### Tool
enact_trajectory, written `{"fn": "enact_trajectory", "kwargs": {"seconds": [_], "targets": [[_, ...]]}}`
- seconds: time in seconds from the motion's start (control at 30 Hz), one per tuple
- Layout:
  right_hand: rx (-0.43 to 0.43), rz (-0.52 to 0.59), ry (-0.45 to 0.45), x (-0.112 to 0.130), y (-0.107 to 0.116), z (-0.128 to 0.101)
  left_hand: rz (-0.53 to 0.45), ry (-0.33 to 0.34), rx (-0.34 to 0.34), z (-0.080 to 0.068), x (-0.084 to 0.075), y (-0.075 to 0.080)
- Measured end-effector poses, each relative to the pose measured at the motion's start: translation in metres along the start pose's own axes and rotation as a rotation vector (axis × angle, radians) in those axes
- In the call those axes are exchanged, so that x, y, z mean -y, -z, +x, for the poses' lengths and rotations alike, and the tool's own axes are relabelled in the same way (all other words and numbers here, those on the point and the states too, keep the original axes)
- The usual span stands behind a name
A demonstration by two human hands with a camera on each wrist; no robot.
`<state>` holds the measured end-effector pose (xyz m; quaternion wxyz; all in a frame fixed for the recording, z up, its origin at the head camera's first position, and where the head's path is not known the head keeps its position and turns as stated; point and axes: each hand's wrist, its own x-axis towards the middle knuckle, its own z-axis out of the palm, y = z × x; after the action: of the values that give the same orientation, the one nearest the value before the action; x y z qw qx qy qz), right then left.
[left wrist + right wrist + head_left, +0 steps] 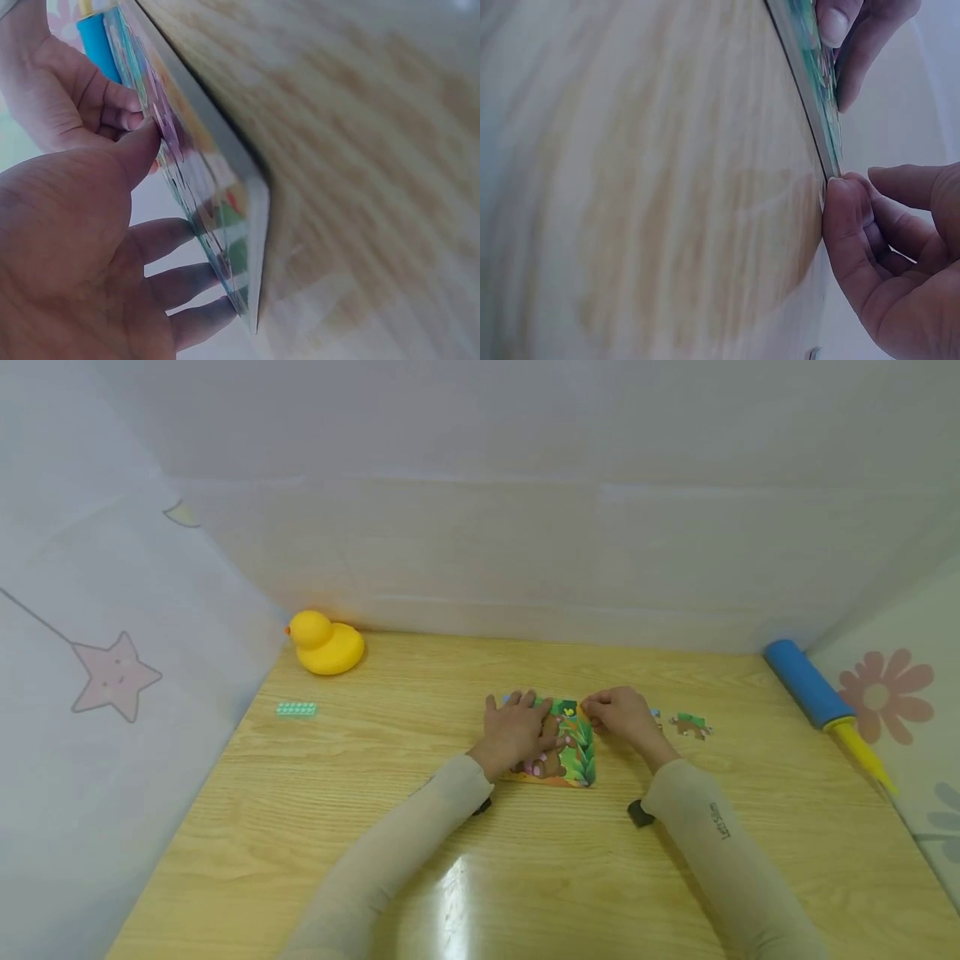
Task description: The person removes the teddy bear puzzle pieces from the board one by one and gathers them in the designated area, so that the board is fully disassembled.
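Note:
A jigsaw puzzle (581, 760) in a flat tray, with a brown animal and green leaves on it, lies on the table. My left hand (513, 733) is spread over its left part, fingertips touching the picture; the left wrist view shows the thumb (141, 150) resting on top too. At the far right corner, my right hand (622, 714) has curled fingers, and they pinch the puzzle's edge. Close up, the right fingertips (844, 191) meet the tray's corner, while one finger stands slightly apart. Part of the picture is hidden under the left hand.
Loose puzzle pieces (691, 725) lie right of the right hand. A yellow rubber duck (328, 647) sits at the back left, with a mint studded strip (296, 708) in front. A blue and yellow pump-like toy (810, 685) lies along the right edge. White cloth (480, 552) hangs behind.

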<state>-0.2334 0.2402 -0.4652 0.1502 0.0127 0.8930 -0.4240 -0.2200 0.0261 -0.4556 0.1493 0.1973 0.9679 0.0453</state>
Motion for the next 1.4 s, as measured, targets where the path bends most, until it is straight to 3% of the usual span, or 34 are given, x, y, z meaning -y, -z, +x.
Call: {"fn": "enact_trajectory", "kwargs": {"seconds": [0.77, 1.2, 1.4], "targets": [[-0.045, -0.018, -0.001, -0.001, 0.000, -0.001, -0.011, 0.007, 0.030, 0.002, 0.003, 0.001], [0.000, 0.256, -0.018, 0.001, -0.008, 0.002, -0.013, 0.026, 0.022, 0.000, 0.002, 0.003], [0.005, 0.317, -0.041, 0.000, -0.011, -0.002, -0.010, 0.017, 0.018, -0.001, -0.003, 0.002]]}}
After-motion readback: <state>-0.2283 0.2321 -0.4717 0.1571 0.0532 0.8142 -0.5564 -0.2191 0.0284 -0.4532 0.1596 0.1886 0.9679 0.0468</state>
